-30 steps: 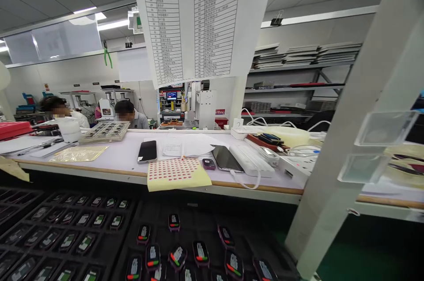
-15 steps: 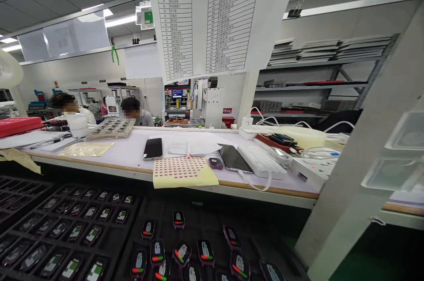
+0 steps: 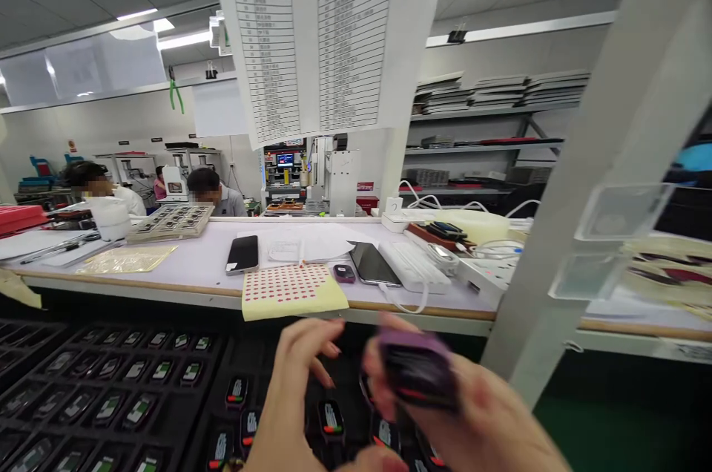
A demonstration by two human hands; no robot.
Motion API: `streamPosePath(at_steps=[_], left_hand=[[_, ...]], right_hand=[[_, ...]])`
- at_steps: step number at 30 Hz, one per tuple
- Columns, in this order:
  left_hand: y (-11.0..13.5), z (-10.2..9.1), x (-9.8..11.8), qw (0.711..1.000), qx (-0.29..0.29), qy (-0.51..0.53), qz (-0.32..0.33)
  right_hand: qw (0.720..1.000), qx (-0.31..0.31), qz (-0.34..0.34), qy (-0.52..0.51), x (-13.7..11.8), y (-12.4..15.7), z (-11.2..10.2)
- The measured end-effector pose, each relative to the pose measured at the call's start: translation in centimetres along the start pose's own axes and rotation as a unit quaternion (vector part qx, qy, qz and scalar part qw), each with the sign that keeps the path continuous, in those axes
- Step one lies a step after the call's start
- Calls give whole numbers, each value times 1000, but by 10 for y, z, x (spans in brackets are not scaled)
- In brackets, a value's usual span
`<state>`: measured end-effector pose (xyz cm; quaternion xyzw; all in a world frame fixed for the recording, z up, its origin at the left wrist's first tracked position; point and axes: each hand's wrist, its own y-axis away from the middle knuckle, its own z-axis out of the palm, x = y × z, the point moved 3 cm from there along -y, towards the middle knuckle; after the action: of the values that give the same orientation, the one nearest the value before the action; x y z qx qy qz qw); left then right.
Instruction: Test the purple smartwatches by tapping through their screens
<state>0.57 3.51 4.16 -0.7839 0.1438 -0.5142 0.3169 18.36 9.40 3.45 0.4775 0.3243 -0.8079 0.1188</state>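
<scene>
Right hand: the right hand (image 3: 472,413) rises at the bottom of the view, fingers curled around a purple-edged dark device (image 3: 417,368); motion blur hides the exact grip.
Left hand: the left hand (image 3: 297,383) is raised just left of the device, fingers spread and loosely bent, clear of it and holding nothing.
Device: held in the air above the black tray (image 3: 183,398), between the tray and the front edge of the desk (image 3: 183,264).
Tray: black compartments hold rows of small devices with green, white and red labels; the row under the hands lies partly hidden.
Desk front edge: a yellow sheet of red dot stickers (image 3: 292,290) overhangs the edge; a small purple device (image 3: 344,273) lies just beside it.
Desk middle: two dark phones (image 3: 242,254) flank white papers; a white power strip sits towards the right end.
Overhead: a printed list (image 3: 322,34) hangs above the desk.
Background: two seated people work behind the desk's far left edge.
</scene>
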Motion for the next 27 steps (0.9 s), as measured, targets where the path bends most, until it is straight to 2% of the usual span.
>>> streamPosePath(at_steps=[2,4,7,10,13,15,20,27], left_hand=[[-7,-3,4,999,19,-15,26],[-13,-6,2,997,47,-59,22],[-20,-11,-5,991,76,-109,-13],[-24,-17,-4,988,74,-135,29],[-28,-22,-1,981,58,-164,90],[-29,-25,1,978,52,-174,104],[-29,-25,2,978,35,-178,107],[-32,-19,-6,980,39,-167,97]], right_hand=[[999,-36,7,-39,10,-16,15],[996,-59,2,-62,16,-31,30],[994,-61,-4,-95,17,-45,47],[992,-66,0,-109,15,-50,55],[991,-84,-4,-109,12,-51,56],[992,-92,-7,-84,11,-52,54],[996,-84,-16,-21,12,-54,46],[998,-48,15,-41,18,-53,39]])
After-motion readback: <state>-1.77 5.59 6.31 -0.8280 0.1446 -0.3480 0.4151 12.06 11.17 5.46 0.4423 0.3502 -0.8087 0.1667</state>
